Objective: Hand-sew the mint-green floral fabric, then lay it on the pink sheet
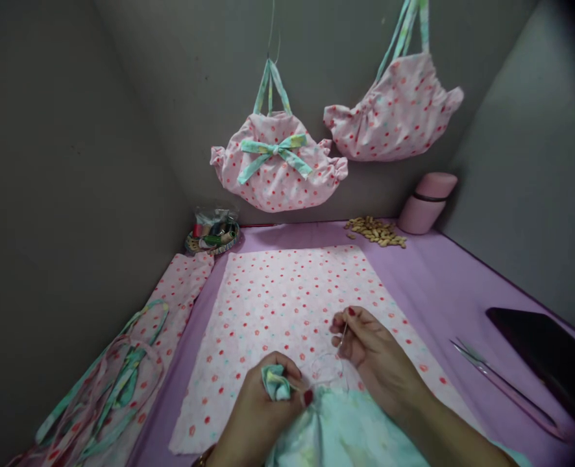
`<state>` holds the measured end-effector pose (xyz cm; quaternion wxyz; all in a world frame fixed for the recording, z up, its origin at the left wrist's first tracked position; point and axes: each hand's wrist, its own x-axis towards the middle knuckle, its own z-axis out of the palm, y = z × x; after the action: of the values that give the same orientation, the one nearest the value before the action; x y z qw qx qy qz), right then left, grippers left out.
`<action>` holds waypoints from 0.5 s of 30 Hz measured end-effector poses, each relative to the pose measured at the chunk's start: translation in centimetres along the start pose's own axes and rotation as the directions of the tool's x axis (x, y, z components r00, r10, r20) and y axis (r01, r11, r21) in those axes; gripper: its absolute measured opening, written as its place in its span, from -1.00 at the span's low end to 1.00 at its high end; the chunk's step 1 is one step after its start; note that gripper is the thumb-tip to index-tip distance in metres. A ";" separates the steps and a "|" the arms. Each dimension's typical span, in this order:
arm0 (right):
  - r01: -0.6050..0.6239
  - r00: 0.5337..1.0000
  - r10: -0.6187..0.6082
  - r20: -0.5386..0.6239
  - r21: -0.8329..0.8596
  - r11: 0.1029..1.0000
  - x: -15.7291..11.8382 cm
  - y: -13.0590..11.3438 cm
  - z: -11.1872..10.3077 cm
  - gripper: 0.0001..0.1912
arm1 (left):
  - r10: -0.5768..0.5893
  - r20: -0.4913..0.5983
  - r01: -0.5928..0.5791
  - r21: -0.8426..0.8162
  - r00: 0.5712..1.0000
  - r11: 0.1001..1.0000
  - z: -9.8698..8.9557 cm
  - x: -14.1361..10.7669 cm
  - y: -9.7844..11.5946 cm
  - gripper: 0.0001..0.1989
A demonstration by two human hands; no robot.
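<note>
In the head view, my left hand (272,405) is closed on the gathered edge of a mint-green cloth (360,425), a bunched bit of it poking out above the fist. A needle (343,337) is pinched between the thumb and fingers of my right hand (372,350), held up to the right of the cloth's edge. Pale thread (327,363) loops loosely between the two hands. Beneath them lies a flat pink sheet of fabric (287,292) with red dots. The lower part of the mint cloth runs out of the frame.
Pink and mint fabric strips (122,383) lie at left. A basket (213,239) of thread spools stands behind. Peanuts (378,231) and a pink bottle (428,204) are at back right. Pink-handled scissors (511,392) and a dark flat object (540,350) lie right. Two dotted bags (278,188) hang above.
</note>
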<state>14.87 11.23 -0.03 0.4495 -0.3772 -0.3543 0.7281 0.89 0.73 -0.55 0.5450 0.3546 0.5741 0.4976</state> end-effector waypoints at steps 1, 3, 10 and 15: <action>-0.018 1.000 0.018 -0.009 0.021 1.000 0.5 -0.5 -0.4 -0.73 | -0.008 -0.007 0.008 -0.042 1.000 0.999 -0.2 0.1 0.0 -0.79; -0.014 0.999 0.016 -0.045 0.055 0.998 1.3 -1.8 -1.3 -0.72 | -0.007 -0.014 0.006 -0.036 1.000 0.999 -0.5 0.1 0.1 -0.78; 0.407 0.826 -0.372 -0.423 -0.009 0.913 3.9 -7.9 -7.0 -0.75 | -0.047 -0.091 0.043 -0.039 0.995 0.998 -1.5 0.1 0.4 -0.76; 0.430 0.790 -0.539 -0.292 -0.364 0.826 3.0 -6.0 -5.8 -0.88 | -0.082 -0.092 0.069 -0.134 0.992 0.989 -1.2 0.0 0.4 -0.72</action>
<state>21.32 17.11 1.65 0.6252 -0.4661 -0.4438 0.4415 -0.31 0.62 -0.30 0.5570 0.2715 0.5791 0.5298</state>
